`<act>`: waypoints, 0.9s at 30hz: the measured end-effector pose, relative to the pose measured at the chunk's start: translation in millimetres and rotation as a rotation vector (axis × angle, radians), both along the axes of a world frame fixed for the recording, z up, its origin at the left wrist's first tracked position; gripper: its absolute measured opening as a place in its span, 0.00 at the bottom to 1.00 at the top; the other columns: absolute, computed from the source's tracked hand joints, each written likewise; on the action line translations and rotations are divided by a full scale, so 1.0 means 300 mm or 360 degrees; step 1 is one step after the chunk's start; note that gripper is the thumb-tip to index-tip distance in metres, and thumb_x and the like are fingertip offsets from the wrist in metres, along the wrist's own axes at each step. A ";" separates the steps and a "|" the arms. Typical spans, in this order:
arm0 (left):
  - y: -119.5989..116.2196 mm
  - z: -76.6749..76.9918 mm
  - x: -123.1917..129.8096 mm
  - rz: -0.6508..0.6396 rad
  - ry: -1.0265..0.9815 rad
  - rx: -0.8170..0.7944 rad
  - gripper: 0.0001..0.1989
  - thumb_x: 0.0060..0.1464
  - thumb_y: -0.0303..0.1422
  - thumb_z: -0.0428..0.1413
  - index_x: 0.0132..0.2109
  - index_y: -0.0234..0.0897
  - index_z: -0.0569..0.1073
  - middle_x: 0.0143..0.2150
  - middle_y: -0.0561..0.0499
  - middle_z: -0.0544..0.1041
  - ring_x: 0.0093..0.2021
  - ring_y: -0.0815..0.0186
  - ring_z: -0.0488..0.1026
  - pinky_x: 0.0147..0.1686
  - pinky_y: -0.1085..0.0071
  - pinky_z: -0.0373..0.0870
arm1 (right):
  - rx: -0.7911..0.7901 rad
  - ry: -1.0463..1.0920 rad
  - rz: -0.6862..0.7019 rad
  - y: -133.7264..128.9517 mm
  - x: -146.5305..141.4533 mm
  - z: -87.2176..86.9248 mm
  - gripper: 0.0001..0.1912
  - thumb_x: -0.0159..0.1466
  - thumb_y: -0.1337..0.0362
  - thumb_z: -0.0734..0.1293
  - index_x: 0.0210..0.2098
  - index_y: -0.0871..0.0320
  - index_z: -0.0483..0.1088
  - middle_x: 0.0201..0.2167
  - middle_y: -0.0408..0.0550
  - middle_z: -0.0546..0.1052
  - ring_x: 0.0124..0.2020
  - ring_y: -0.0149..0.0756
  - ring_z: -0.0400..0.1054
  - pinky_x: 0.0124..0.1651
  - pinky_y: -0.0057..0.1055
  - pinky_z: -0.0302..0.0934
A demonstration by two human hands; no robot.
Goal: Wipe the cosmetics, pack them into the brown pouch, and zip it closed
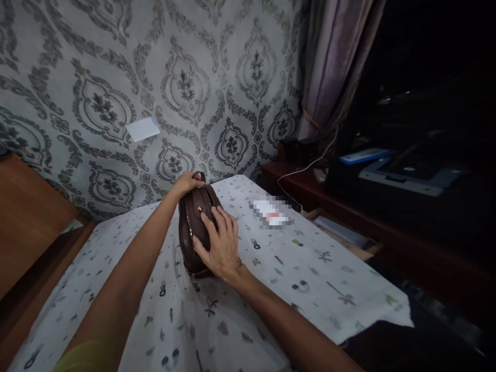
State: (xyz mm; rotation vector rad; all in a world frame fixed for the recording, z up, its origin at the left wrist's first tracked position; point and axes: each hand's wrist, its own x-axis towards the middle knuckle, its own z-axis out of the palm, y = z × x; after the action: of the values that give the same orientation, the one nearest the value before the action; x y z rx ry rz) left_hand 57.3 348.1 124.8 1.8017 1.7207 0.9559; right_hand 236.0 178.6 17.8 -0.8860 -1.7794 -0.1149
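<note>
A dark brown leather bag [197,222] with zippers and a small gold stud stands on the white patterned cloth [279,289]. At the bag's far top end, my left hand [186,184] is closed round the brown handle loop. My right hand [221,245] lies on the near right part of the bag, its fingers spread over the leather beside the stud and the zipper. The bag's right side is partly hidden under that hand.
A blurred white and red item [270,212] lies on the cloth to the right. Beyond the cloth's right edge are an open drawer [343,232], a cable and a dark red surface [294,178]. A wooden panel [33,217] stands left; a patterned wall is behind.
</note>
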 end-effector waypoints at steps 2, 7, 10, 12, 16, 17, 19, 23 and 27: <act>0.013 -0.016 -0.001 0.0040 -0.0010 0.0051 0.12 0.34 0.37 0.66 0.22 0.37 0.72 0.19 0.58 0.67 0.24 0.68 0.62 0.28 0.70 0.57 | -0.0002 -0.0003 -0.0001 -0.001 0.000 0.001 0.26 0.67 0.58 0.65 0.61 0.61 0.67 0.63 0.63 0.69 0.68 0.53 0.57 0.68 0.53 0.51; 0.018 -0.041 -0.002 0.0092 -0.0076 0.0150 0.14 0.33 0.38 0.68 0.20 0.38 0.70 0.18 0.58 0.67 0.22 0.69 0.61 0.27 0.71 0.55 | 0.0007 -0.0020 -0.0019 -0.002 0.001 0.002 0.25 0.68 0.57 0.65 0.61 0.61 0.68 0.63 0.63 0.69 0.67 0.53 0.57 0.68 0.54 0.51; 0.006 -0.042 0.001 0.0088 -0.0147 0.0163 0.17 0.33 0.40 0.69 0.19 0.38 0.69 0.17 0.59 0.65 0.21 0.70 0.60 0.26 0.71 0.55 | -0.0015 -0.0044 -0.0023 -0.002 0.002 0.003 0.25 0.67 0.57 0.65 0.61 0.61 0.68 0.63 0.64 0.69 0.68 0.53 0.57 0.68 0.54 0.51; -0.005 -0.039 0.004 0.0069 -0.0195 0.0148 0.17 0.32 0.41 0.69 0.19 0.39 0.69 0.16 0.59 0.64 0.21 0.70 0.59 0.25 0.71 0.55 | -0.0027 -0.0062 -0.0022 -0.001 0.004 0.004 0.26 0.67 0.57 0.65 0.62 0.61 0.68 0.64 0.64 0.68 0.68 0.53 0.56 0.68 0.54 0.51; -0.035 -0.031 0.014 0.0021 -0.0267 0.0102 0.15 0.33 0.40 0.68 0.20 0.39 0.70 0.17 0.58 0.65 0.20 0.69 0.59 0.26 0.70 0.54 | -0.0029 -0.0090 -0.0035 -0.001 0.005 0.008 0.26 0.67 0.56 0.65 0.61 0.61 0.68 0.64 0.64 0.69 0.68 0.53 0.57 0.68 0.53 0.51; -0.044 -0.028 0.017 0.0007 -0.0280 0.0094 0.15 0.33 0.40 0.68 0.20 0.38 0.71 0.17 0.57 0.65 0.21 0.69 0.59 0.26 0.70 0.55 | -0.0025 -0.0095 -0.0039 -0.001 0.005 0.008 0.26 0.67 0.56 0.65 0.61 0.61 0.68 0.63 0.64 0.69 0.68 0.53 0.57 0.68 0.53 0.51; -0.064 -0.023 0.023 -0.0024 -0.0301 0.0083 0.15 0.34 0.39 0.68 0.20 0.38 0.71 0.18 0.57 0.66 0.21 0.69 0.60 0.26 0.69 0.55 | -0.0012 -0.0099 -0.0048 0.000 0.004 0.008 0.26 0.67 0.56 0.65 0.61 0.61 0.68 0.63 0.65 0.69 0.67 0.54 0.57 0.68 0.53 0.51; -0.101 -0.014 0.034 -0.0090 -0.0337 0.0080 0.15 0.35 0.40 0.68 0.21 0.38 0.70 0.19 0.57 0.65 0.22 0.69 0.61 0.28 0.70 0.56 | -0.0006 -0.0095 -0.0049 0.003 0.002 0.004 0.26 0.67 0.56 0.65 0.61 0.61 0.68 0.63 0.64 0.69 0.67 0.54 0.57 0.67 0.52 0.51; -0.123 -0.014 0.043 -0.0133 -0.0382 0.0086 0.16 0.34 0.42 0.68 0.22 0.38 0.71 0.19 0.57 0.67 0.22 0.69 0.61 0.27 0.70 0.57 | -0.0013 -0.0065 -0.0014 0.003 0.005 0.005 0.26 0.67 0.56 0.64 0.62 0.60 0.67 0.64 0.64 0.68 0.67 0.53 0.57 0.67 0.53 0.52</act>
State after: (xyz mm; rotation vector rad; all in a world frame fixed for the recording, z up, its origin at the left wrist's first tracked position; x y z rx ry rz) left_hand 70.3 311.2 120.8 1.6995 1.4752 1.1416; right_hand 237.5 179.6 19.2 -0.9027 -1.8152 -0.1324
